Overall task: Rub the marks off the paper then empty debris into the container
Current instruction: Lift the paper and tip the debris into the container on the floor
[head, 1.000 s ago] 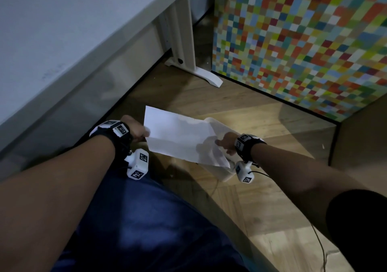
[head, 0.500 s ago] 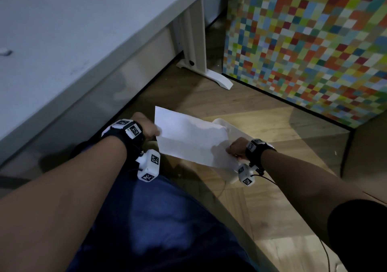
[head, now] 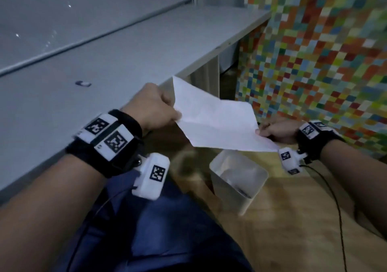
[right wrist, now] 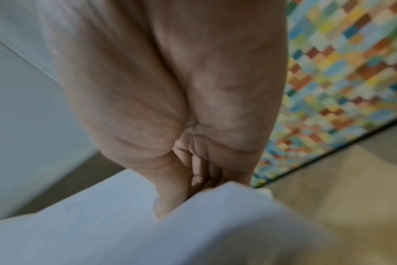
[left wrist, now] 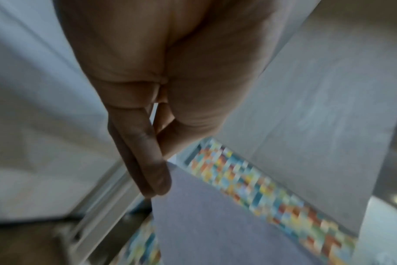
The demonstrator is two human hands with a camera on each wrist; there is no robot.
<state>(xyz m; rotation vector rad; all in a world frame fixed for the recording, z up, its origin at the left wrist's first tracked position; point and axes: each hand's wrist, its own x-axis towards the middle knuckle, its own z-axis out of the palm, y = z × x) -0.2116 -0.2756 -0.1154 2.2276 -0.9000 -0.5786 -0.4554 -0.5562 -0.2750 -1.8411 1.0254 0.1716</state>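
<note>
A white sheet of paper hangs in the air, creased along its middle, held at both ends. My left hand pinches its left edge at table height. My right hand pinches the right corner, lower down. Below the sheet on the floor stands a white square container, open at the top. In the left wrist view the fingers pinch the paper edge. In the right wrist view the thumb presses on the paper.
A grey table runs along the left, with a small dark object lying on it. A multicoloured checked panel stands at the right. The floor is wood. A black cable trails from my right wrist.
Both hands have lifted the paper up from over the container towards table height. The container, half covered before, now shows open below the sheet. The view has tilted up.
</note>
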